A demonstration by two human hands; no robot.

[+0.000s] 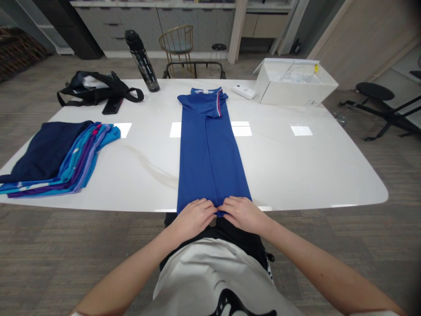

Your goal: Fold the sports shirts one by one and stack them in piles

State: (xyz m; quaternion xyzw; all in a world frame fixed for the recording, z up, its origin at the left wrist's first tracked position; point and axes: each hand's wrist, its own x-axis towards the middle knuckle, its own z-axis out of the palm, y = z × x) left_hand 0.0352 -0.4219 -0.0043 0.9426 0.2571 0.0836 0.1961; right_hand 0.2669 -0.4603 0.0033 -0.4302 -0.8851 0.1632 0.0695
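A blue shirt [210, 153], folded into a long strip, lies on the white table [302, 171], its collar at the far end and its hem at the near edge. A sleeve with red and white trim is folded across near the collar. My left hand [197, 215] pinches the hem from the left, fingers closed. Close beside it, my right hand [241, 213] grips the same hem, fingertips almost touching those of my left hand. The cloth under my fingers is partly hidden.
Several folded garments [55, 158] are stacked at the left. Behind them are a black bag [98, 87], a phone [112, 105] and a dark bottle [143, 61]. A white device [244, 91] and an open white box [292, 87] stand at the back right.
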